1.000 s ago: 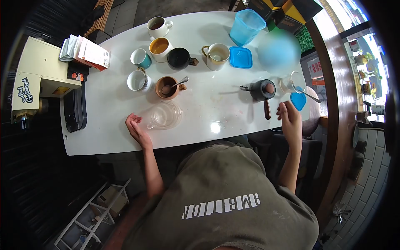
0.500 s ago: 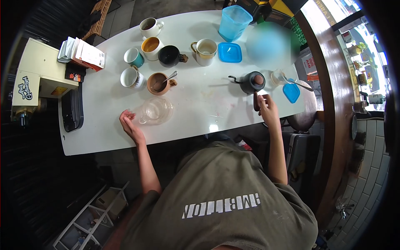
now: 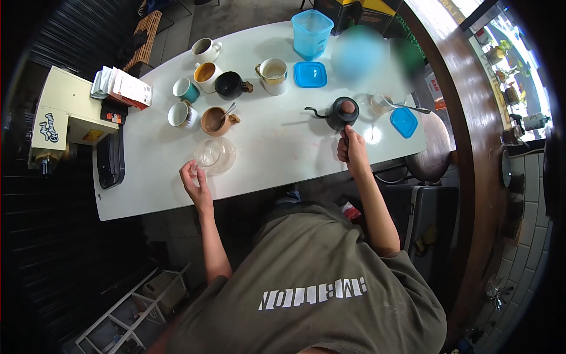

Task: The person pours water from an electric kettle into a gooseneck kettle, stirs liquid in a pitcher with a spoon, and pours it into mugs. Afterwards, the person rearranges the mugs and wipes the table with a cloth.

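Note:
My right hand point(image 3: 352, 151) is closed around the handle of a black gooseneck kettle point(image 3: 341, 118) with a brown lid knob. The kettle looks slightly raised, its shadow lying apart from the spout, which points left. At the left, my left hand point(image 3: 197, 182) curls its fingers at the handle of a clear glass carafe point(image 3: 221, 163). Whether the carafe rests on the table cannot be told. Just behind it stands a brown cup point(image 3: 212, 122) with a spoon inside. A clear glass point(image 3: 379, 104) with a spoon stands right of the kettle, near a blue lid point(image 3: 404, 123).
On the white table point(image 3: 277, 165), several mugs cluster at the back left, including a black mug point(image 3: 229, 86) and a white-and-tan mug point(image 3: 273, 77). A blue container point(image 3: 312, 36) stands behind a blue lid point(image 3: 310, 75). Paper packets point(image 3: 122, 88) and a black device point(image 3: 111, 160) occupy the left end.
My right hand has tightened round the kettle's handle, and the kettle seems to have lifted. My left hand has moved from beside the carafe onto its handle. The view has shifted a little.

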`<state>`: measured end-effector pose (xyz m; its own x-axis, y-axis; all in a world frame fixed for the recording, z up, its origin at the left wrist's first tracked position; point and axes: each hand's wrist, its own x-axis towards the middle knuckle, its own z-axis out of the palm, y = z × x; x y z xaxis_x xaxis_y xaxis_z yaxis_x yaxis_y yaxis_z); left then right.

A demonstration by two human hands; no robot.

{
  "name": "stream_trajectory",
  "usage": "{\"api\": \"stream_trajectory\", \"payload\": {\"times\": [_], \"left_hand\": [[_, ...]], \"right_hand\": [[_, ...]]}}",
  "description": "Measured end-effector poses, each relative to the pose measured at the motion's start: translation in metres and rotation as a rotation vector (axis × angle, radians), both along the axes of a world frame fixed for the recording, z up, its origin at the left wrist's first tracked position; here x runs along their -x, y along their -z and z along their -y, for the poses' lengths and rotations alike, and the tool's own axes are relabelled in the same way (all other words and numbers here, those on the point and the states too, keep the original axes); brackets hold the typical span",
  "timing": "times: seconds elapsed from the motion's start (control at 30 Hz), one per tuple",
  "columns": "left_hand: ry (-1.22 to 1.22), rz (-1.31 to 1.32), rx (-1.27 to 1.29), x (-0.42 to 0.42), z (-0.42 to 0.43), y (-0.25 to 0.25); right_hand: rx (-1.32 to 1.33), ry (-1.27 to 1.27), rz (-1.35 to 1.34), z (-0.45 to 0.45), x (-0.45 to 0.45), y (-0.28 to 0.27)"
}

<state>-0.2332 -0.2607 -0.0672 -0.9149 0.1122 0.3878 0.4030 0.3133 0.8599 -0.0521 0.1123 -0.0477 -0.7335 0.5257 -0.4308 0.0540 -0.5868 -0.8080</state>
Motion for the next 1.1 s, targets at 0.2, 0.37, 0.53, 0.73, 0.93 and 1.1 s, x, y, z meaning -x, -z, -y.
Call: {"api": "stream_trajectory", "payload": {"times": [0.2,0.37,0.53,0.73,0.93,1.1], "left_hand": [[-0.061,-0.025,0.096,-0.002,-0.001,0.002],[-0.121,0.085,0.048,0.002,0.004,0.009],[-0.124,0.084,0.044,0.006,0.008,0.013],[-0.149,0.116,0.036,0.008,0.01,0.014],[-0.181,0.133,0.052,0.018,0.025,0.018],[-0.23,0.13,0.066,0.024,0.029,0.016]], "right_hand": [[-0.298,-0.01,0.133,0.002,-0.013,-0.012],[-0.594,-0.014,0.208,0.002,-0.008,-0.019],[-0.769,-0.059,0.271,-0.001,0.0,-0.026],[-0.69,-0.072,0.244,-0.007,0.011,-0.028],[-0.49,-0.1,0.196,-0.014,0.017,-0.033],[-0.54,-0.109,0.192,-0.012,0.031,-0.037]]}}
